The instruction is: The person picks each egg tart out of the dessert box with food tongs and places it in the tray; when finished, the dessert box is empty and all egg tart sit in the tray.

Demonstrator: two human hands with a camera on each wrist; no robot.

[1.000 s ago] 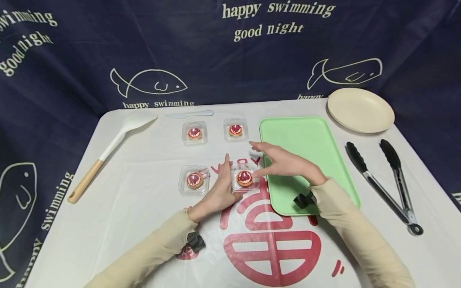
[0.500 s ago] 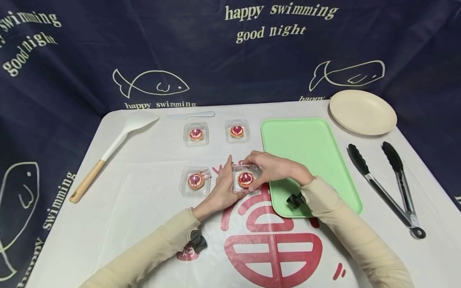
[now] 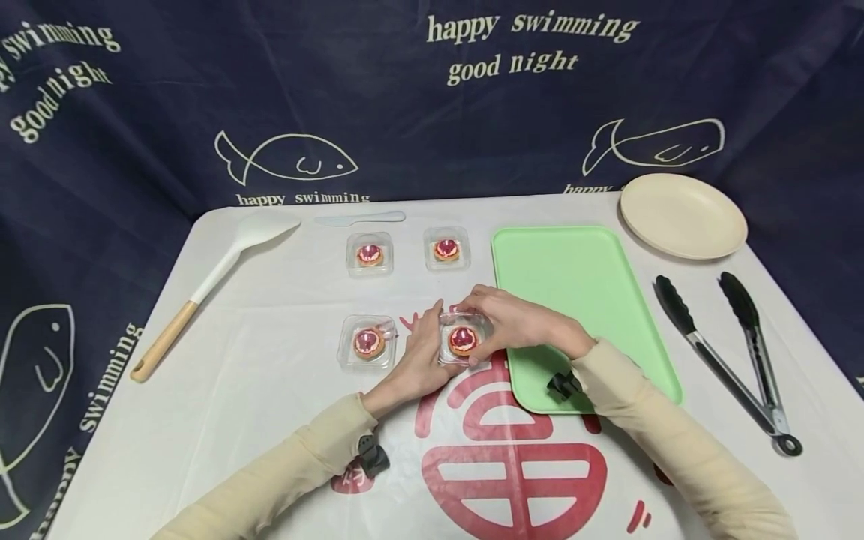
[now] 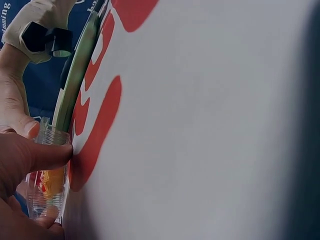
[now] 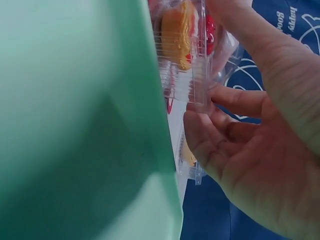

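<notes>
A clear plastic box [image 3: 464, 358] with a small red-topped tart [image 3: 463, 340] inside stands between both hands. My left hand [image 3: 420, 361] holds its left side; in the left wrist view the left thumb [image 4: 47, 156] lies along the box's near wall. From the right, my right hand [image 3: 523, 319] spans the box, thumb at the near corner and fingers at the far corner. The right wrist view has the right fingertips [image 5: 197, 125] against the box wall [image 5: 175, 90]. Left of it sits another boxed tart [image 3: 367, 343]; two more boxed tarts [image 3: 370, 255] stand farther back.
A green tray [image 3: 560, 262] lies under the right forearm. Beyond it are a cream plate [image 3: 683, 217] and black-tipped tongs [image 3: 732, 367]. A white wooden-handled spatula [image 3: 216, 285] lies at left, a pale knife [image 3: 361, 218] at the back.
My right hand has come left from above the tray's edge onto the box, its fingers and thumb drawing in around it. My left hand stays at the box's left side.
</notes>
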